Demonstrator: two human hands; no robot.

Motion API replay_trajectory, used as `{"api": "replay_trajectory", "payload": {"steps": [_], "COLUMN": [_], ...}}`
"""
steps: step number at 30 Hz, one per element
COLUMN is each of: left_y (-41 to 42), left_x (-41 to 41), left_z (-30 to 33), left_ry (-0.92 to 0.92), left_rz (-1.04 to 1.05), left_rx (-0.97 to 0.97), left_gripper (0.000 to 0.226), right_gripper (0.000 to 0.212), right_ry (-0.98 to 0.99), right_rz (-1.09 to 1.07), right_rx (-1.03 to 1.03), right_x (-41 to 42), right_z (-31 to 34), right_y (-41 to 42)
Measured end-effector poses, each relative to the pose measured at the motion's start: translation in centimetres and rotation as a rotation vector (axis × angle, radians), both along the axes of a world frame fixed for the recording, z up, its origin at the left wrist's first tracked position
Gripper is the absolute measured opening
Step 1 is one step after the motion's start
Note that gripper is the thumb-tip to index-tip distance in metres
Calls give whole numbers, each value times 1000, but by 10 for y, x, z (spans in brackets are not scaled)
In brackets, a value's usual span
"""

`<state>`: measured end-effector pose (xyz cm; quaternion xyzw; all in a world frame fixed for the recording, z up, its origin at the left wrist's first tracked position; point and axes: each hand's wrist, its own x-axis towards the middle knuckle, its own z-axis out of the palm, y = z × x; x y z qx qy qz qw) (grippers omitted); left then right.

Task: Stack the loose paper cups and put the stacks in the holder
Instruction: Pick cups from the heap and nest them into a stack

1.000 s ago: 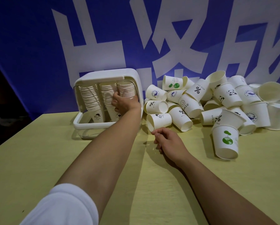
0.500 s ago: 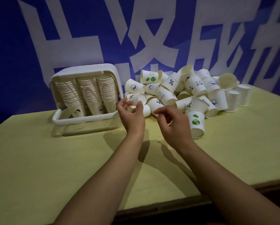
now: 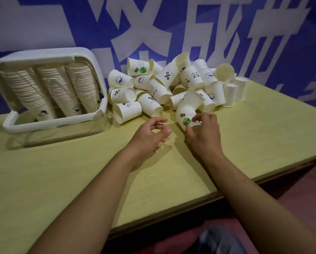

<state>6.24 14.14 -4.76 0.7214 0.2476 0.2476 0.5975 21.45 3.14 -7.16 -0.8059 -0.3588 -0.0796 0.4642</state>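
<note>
Right hand (image 3: 204, 133): now reaching past its earlier spot, fingers pinching green-printed cup (image 3: 186, 117).
Left hand (image 3: 151, 133): hovering, fingers loosely spread, empty.
Meaning: new stack starting.

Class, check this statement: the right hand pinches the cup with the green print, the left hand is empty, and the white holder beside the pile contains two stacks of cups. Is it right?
One detail is wrong: the head view shows three stacks in the white holder, not two. The right hand does pinch the cup with the green print, and the left hand is empty.

Yellow table (image 3: 245, 143): cup holder (image 3: 49, 123), loose cups (image 3: 164, 88).
</note>
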Motion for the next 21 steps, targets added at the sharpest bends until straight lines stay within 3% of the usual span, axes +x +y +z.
{"api": "replay_trajectory", "payload": {"steps": [4,7,12,17,21], "left_y": [-1,-7,-16,-4,4], "left_x": [4,8,10,9,5], "left_z": [-5,-7,-12,-12,-13], "left_ry": [-14,-15,-127,-66,-99], "left_rz": [115,104,85,280,346], "left_rx": [155,193,155,241,249], "left_gripper": [34,55,72,60,51], "right_gripper": [40,41,24,21,25], "right_ry": [48,78,2,-22,-15], "right_rz": [56,167,461,437,283], "right_rx": [101,228,187,180,199], "right_x": [-3,-10,-24,-23,-14], "right_z": [2,5,4,4,9], "right_y": [-6,-10,-9,-7,1]}}
